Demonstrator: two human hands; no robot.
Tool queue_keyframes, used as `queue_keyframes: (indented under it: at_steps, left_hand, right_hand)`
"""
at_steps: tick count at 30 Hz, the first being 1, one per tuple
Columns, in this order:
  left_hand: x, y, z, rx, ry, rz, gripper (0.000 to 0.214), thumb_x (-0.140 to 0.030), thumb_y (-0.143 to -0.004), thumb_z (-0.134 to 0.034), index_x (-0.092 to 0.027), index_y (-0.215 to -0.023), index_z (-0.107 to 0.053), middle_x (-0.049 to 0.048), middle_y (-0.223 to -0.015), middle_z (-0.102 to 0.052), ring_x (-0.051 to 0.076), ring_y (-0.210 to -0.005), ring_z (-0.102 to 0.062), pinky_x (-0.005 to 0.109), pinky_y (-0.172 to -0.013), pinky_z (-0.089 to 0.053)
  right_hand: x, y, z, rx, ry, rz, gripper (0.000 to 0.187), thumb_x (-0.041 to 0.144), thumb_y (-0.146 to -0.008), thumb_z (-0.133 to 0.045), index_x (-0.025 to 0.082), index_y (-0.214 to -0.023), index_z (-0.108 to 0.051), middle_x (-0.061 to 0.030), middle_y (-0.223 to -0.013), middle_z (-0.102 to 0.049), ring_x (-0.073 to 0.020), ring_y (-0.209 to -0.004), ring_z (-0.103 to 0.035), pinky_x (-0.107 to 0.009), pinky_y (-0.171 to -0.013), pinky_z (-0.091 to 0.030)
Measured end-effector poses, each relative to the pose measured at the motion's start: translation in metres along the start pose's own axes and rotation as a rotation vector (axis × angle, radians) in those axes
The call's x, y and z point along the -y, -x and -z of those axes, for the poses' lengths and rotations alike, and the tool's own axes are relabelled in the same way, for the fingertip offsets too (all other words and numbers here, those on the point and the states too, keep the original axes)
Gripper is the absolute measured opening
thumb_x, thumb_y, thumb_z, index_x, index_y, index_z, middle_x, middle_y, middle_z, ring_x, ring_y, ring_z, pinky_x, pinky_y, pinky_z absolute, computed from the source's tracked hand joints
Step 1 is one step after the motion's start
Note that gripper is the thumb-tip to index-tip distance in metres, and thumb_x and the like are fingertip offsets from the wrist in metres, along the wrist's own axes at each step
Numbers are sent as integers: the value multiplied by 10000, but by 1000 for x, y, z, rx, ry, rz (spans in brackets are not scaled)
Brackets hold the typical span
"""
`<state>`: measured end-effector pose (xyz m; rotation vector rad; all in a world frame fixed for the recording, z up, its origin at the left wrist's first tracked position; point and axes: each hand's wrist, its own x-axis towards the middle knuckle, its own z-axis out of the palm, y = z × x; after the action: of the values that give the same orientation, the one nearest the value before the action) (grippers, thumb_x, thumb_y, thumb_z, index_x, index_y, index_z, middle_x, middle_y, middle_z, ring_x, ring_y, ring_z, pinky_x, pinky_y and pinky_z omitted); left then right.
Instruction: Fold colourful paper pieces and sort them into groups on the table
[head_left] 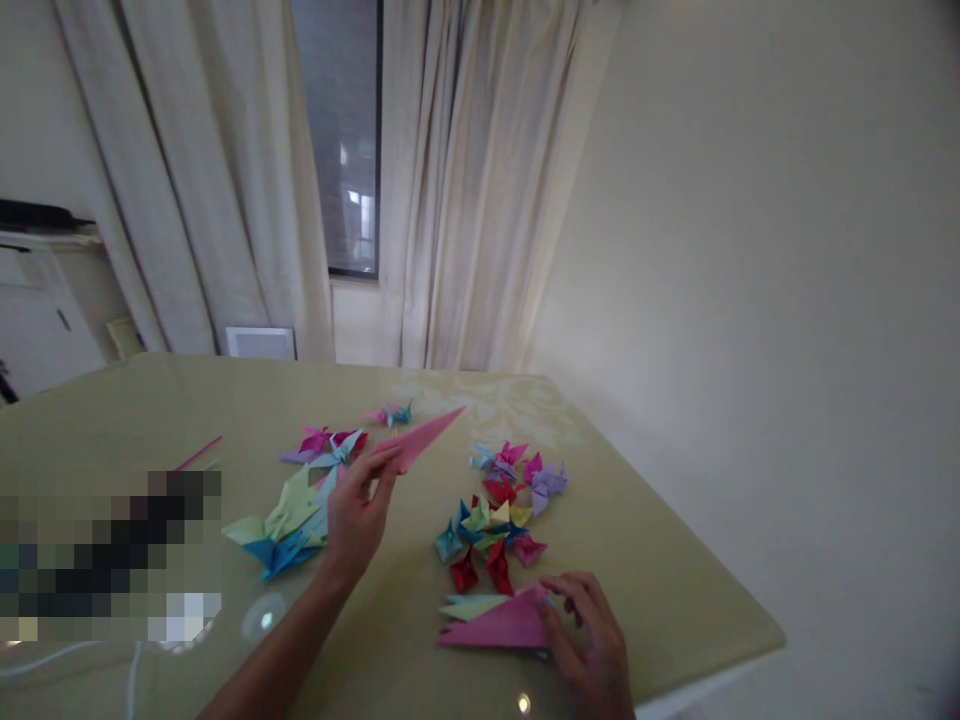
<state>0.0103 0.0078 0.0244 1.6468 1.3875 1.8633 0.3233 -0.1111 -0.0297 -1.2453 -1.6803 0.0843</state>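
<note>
My left hand [361, 515] pinches a pink folded paper piece [424, 440], long and pointed, held above the table with its tip toward the upper right. At the front, my right hand [592, 635] has its thumb and fingers closed on the right end of another pink folded paper [499, 625]. That paper lies over pale green and blue folded papers [469, 606]. Just beyond it sits a cluster of small folded paper flowers [491, 525] in red, blue, green and yellow. Larger green and blue origami pieces [289, 520] lie left of my left hand.
The table [637, 560] has its right edge beside a pale wall. More origami in pink and purple [547, 485] lies behind the cluster, and a small pink-and-blue group [395, 412] farther back. A blurred-out patch [112, 560] and a white cable [133, 680] are at left.
</note>
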Motion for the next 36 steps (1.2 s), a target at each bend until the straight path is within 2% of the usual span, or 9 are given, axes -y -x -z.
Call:
queue_keyframes:
  at_steps: [5, 10, 14, 19, 22, 25, 28, 32, 36]
  left_hand:
    - [-17, 18, -15, 293, 430, 312, 417, -515, -839, -793, -214, -1123, -745, 51, -930, -774, 207, -843, -728, 327, -768, -605]
    - [-15, 36, -24, 647, 462, 494, 476, -582, -844, -784, -184, -1103, -816, 104, -1039, -804, 222, -906, -717, 334, -836, -583]
    - [-20, 49, -27, 752, 488, 433, 536, -594, -903, -721, -183, -1243, -784, 87, -995, -808, 218, -884, -714, 338, -843, -575]
    - [-36, 58, -23, 1009, 485, 273, 392, -500, -952, -705, -212, -1196, -810, 94, -1116, -813, 252, -991, -739, 337, -888, -566]
    - [-40, 59, -24, 1052, 455, 171, 319, -446, -970, -699, -216, -1152, -822, 84, -1101, -815, 245, -1040, -731, 324, -946, -538]
    - [-37, 57, -26, 1025, 436, 156, 331, -468, -982, -677, -181, -1066, -818, 88, -1016, -800, 215, -944, -718, 293, -859, -540]
    - [-32, 51, -25, 932, 434, 226, 382, -506, -1000, -637, -155, -1073, -768, 75, -919, -763, 181, -804, -695, 281, -759, -535]
    - [-32, 44, -18, 932, 578, 258, 490, -486, -931, -748, -199, -1320, -676, 82, -1086, -748, 186, -886, -694, 290, -788, -541]
    - [-39, 43, -15, 1033, 557, 229, 263, -407, -945, -749, -157, -1026, -769, 78, -978, -748, 187, -919, -680, 290, -833, -521]
  right_hand:
    - [-2, 9, -2, -134, 107, 102, 293, 284, -977, -683, 310, -1268, -671, -129, -1089, -669, -302, -945, -678, -434, -746, -629]
    - [18, -1, -6, -247, 198, 199, 323, 304, -967, -719, 291, -1288, -699, -159, -1221, -627, -301, -1034, -663, -435, -812, -629]
    - [42, -8, -13, -86, -34, 155, 86, 262, -997, -677, 234, -1071, -711, -80, -958, -698, -229, -899, -693, -320, -777, -604]
    - [67, -17, -26, -46, -193, -170, 293, 458, -1026, -612, 199, -1133, -699, -87, -987, -750, -226, -868, -714, -275, -741, -578]
    - [70, -24, -31, -91, -203, -291, 331, 489, -1031, -587, 189, -976, -713, -52, -833, -732, -199, -739, -682, -253, -681, -542]
    - [65, -29, -26, -111, -222, -350, 407, 521, -1039, -548, 176, -893, -709, -39, -761, -706, -186, -684, -647, -246, -634, -505]
    - [58, -34, -11, 68, -245, -321, 419, 519, -1021, -582, 170, -827, -707, -16, -708, -658, -171, -665, -602, -237, -607, -458]
    - [55, -42, 10, 460, -215, -214, 351, 472, -951, -719, 181, -757, -741, 8, -677, -650, -153, -647, -574, -237, -619, -409]
    - [51, -44, 19, 514, -161, -198, 366, 495, -909, -773, 185, -720, -730, 11, -656, -639, -147, -626, -556, -241, -606, -383]
